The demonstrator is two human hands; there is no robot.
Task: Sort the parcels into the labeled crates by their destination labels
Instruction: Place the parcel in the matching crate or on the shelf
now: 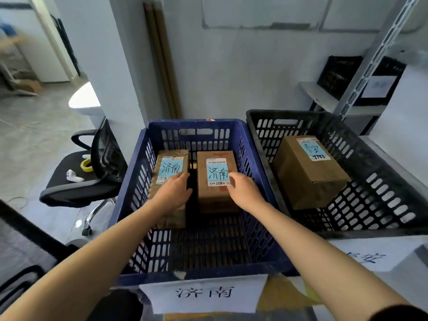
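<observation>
A blue crate [196, 123] stands in front of me with a paper sign 济南 [203, 294] on its near side. Two brown parcels lie side by side in it, both labeled 济南: the left parcel [170, 162] and the right parcel [216, 156]. My left hand [174, 189] rests on the left parcel's near end, fingertips at the gap between the two. My right hand [243, 189] lies against the right parcel's right edge, thumb by its label. To the right, a black crate [254, 117] holds one parcel [305, 179] labeled 泰安, behind a sign [366, 258] reading 泰安.
A black office chair [76, 181] stands left of the blue crate with a yellow tape roll [86, 165] on its seat. Cardboard tubes [162, 56] lean on the wall behind. A metal shelf at the back right carries another black crate [338, 72].
</observation>
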